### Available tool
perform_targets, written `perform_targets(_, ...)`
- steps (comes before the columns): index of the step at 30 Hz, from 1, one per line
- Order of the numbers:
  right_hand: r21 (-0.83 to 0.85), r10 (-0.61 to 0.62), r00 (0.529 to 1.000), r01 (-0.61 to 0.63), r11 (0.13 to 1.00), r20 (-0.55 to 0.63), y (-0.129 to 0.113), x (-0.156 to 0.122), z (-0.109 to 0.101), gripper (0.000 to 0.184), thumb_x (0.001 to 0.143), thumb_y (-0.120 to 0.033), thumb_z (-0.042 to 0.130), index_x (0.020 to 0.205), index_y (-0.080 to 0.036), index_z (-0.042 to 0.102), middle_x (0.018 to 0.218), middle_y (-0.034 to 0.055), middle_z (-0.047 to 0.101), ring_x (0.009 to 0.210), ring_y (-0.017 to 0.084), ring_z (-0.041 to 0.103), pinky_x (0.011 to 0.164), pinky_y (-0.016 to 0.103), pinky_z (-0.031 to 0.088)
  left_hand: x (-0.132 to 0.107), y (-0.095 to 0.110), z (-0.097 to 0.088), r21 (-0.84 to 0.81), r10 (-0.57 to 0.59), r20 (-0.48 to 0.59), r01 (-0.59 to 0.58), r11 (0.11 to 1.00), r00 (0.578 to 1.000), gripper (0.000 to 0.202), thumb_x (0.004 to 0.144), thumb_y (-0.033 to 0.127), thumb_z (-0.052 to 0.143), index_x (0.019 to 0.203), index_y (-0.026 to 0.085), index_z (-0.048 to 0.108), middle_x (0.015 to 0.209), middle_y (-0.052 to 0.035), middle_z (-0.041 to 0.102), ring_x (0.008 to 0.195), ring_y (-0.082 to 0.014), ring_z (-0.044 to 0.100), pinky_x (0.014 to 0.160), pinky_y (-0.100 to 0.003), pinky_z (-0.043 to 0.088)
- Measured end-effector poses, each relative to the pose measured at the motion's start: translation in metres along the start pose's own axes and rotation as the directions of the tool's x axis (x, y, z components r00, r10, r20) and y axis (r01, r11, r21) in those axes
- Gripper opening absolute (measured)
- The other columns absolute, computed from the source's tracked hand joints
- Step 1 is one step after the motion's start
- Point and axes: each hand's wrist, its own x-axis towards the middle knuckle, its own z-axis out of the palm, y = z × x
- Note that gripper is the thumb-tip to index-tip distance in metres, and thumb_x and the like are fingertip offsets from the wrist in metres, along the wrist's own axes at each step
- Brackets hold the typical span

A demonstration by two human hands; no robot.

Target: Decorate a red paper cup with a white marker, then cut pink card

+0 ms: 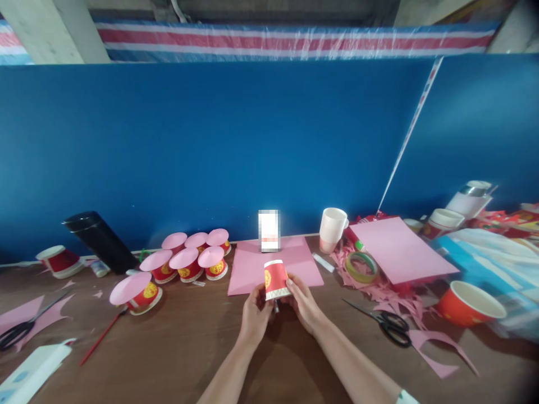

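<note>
A red paper cup (275, 279) with a yellow emblem is turned upside down in front of me, its patterned rim at the bottom. My left hand (256, 315) grips it low on the left side. On the opposite side, the fingers of my right hand (304, 304) are closed on the cup near its rim. Something small and greyish shows under the cup between my hands, too hidden to name. Behind the cup lies a pink paper sheet (248, 272), with a phone-like upright object (269, 231), blurred out, standing at its far edge.
Several red cups topped with pink paper discs (184, 258) stand left, near a black bottle (99, 241) and a red stick (103, 336). On the right are stacked white cups (332, 227), green tape (361, 267), scissors (393, 327), pink scraps and an orange bowl (469, 304).
</note>
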Motion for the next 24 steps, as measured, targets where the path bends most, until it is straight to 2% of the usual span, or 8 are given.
perform_targets(5, 0.032, -0.006, 1.000, 0.006, 0.999, -0.008, -0.001, -0.001, 0.002, 0.032, 0.080, -0.040, 0.057, 0.105, -0.020, 0.056, 0.080, 0.0017, 0.062, 0.066, 0.012, 0.055, 0.059, 0.024, 0.044, -0.001, 0.001, 0.001, -0.023, 0.001, -0.003, -0.001, 1.000, 1.000, 0.034, 0.070, 0.024, 0.062, 0.102, 0.014, 0.054, 0.096, -0.0080, 0.064, 0.090, -0.0201, 0.060, 0.080, -0.032, 0.046)
perform_targets(8, 0.157, 0.028, 1.000, -0.026, 0.987, -0.008, -0.004, 0.000, 0.001, 0.030, 0.078, -0.041, 0.058, 0.100, -0.020, 0.057, 0.080, 0.0025, 0.064, 0.067, 0.014, 0.057, 0.059, 0.025, 0.045, -0.005, 0.008, 0.003, -0.083, -0.019, 0.018, 0.020, 0.996, 1.000, 0.040, 0.070, 0.028, 0.064, 0.106, 0.015, 0.052, 0.098, -0.0084, 0.063, 0.088, -0.0190, 0.060, 0.076, -0.030, 0.047)
perform_targets(12, 0.415, 0.175, 0.984, -0.153, 0.897, -0.014, -0.011, 0.004, -0.008, 0.032, 0.080, -0.046, 0.047, 0.091, -0.018, 0.059, 0.083, 0.0050, 0.065, 0.068, 0.016, 0.059, 0.057, 0.027, 0.046, -0.012, 0.021, 0.003, -0.153, -0.051, 0.089, 0.064, 0.986, 0.995, 0.049, 0.074, 0.035, 0.061, 0.118, 0.018, 0.046, 0.098, -0.0077, 0.061, 0.078, -0.0159, 0.059, 0.063, -0.027, 0.049)
perform_targets(15, 0.534, 0.208, 0.978, -0.181, 0.826, 0.010, -0.016, 0.003, -0.015, 0.034, 0.079, -0.045, 0.046, 0.095, -0.018, 0.059, 0.092, 0.0062, 0.066, 0.072, 0.015, 0.060, 0.058, 0.026, 0.046, -0.016, 0.027, 0.002, -0.167, -0.056, 0.105, 0.073, 0.983, 0.993, 0.046, 0.077, 0.038, 0.057, 0.117, 0.017, 0.048, 0.091, -0.0062, 0.060, 0.072, -0.0140, 0.058, 0.062, -0.027, 0.048)
perform_targets(20, 0.604, 0.208, 0.961, -0.275, 0.748, 0.181, -0.017, -0.003, -0.015, 0.041, 0.078, -0.048, 0.047, 0.100, -0.015, 0.059, 0.099, 0.0080, 0.065, 0.080, 0.017, 0.061, 0.063, 0.027, 0.046, -0.014, 0.028, 0.002, -0.173, -0.056, 0.114, 0.076, 0.982, 0.992, 0.042, 0.078, 0.036, 0.057, 0.113, 0.016, 0.049, 0.086, -0.0053, 0.059, 0.074, -0.0137, 0.057, 0.065, -0.027, 0.048)
perform_targets(24, 0.573, 0.216, 0.962, -0.273, 0.773, 0.167, -0.016, -0.004, -0.015, 0.042, 0.077, -0.050, 0.047, 0.098, -0.017, 0.060, 0.100, 0.0082, 0.065, 0.080, 0.018, 0.061, 0.063, 0.028, 0.045, -0.013, 0.026, 0.002, -0.171, -0.064, 0.108, 0.082, 0.982, 0.992, 0.040, 0.078, 0.035, 0.056, 0.112, 0.016, 0.049, 0.085, -0.0051, 0.059, 0.075, -0.0141, 0.057, 0.066, -0.027, 0.048)
